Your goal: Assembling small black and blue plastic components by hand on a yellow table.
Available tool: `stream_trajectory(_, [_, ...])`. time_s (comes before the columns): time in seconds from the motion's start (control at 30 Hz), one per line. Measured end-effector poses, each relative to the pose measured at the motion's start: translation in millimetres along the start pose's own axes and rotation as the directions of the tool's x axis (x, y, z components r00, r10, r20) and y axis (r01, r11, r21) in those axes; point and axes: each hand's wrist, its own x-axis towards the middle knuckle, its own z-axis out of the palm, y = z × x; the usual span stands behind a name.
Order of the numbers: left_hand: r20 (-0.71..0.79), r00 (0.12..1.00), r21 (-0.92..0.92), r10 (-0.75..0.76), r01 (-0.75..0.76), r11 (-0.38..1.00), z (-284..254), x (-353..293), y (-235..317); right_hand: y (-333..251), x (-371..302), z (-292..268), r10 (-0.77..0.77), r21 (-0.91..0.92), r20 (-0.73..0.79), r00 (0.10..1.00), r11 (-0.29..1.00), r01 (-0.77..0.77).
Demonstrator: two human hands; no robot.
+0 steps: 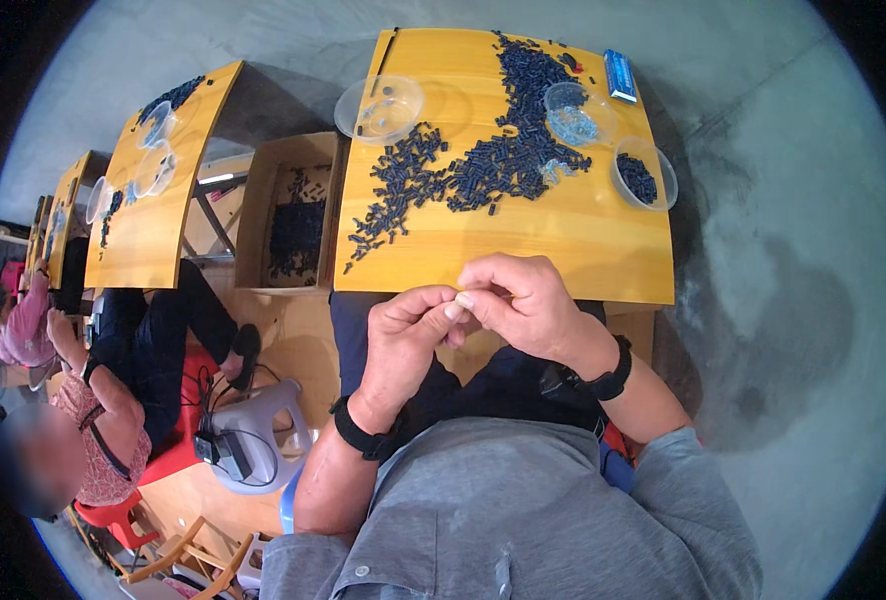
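Observation:
Over my lap, just off the table's near edge, my left hand [403,340] and my right hand [528,305] meet at the fingertips. Both are closed in a pinch; whatever lies between them is hidden or too small to name. Beyond them, many small dark cylindrical pieces [488,170] are spread across the yellow table [563,260]. A clear plastic bowl [671,185] at the right edge contains more dark pieces. Farther back, another clear bowl [563,92] has small clear-bluish pieces [573,125] in it, and a few similar ones [555,170] lie beside it.
At the table's far left corner stands a clear bowl [403,105]; a blue box [619,76] is at the far right. A cardboard box [255,235] with dark pieces sits left of the table. Another person [113,415] sits at the left by a second yellow table [148,235], near a grey stool [288,405].

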Motion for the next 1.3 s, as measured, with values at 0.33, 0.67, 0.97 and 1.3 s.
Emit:
stream_trajectory(0.33, [0.041, 0.999, -0.016, -0.009, 0.009, 1.0, -0.9, 2.6, -7.5, 9.1, -3.0, -5.2, -0.24, -0.241, 0.05, 0.969, 0.939, 0.245])
stream_trajectory(0.67, [0.019, 0.998, 0.045, -0.061, 0.06, 0.997, 7.6, -1.8, -7.9, 17.2, -14.3, -1.7, -0.289, -0.281, 0.024, 0.957, 0.917, 0.284])
stream_trajectory(0.97, [0.031, 0.999, 0.015, -0.014, 0.013, 1.0, 5.1, 0.7, -7.9, 99.2, 23.0, -49.8, 0.058, -0.334, -0.209, 0.976, 0.934, -0.126])
stream_trajectory(1.3, [0.01, 1.0, -0.023, 0.022, -0.022, 1.0, 0.3, -1.4, -8.5, 139.3, 65.8, -78.4, -0.092, -0.779, -0.122, 0.988, 0.626, -0.038])
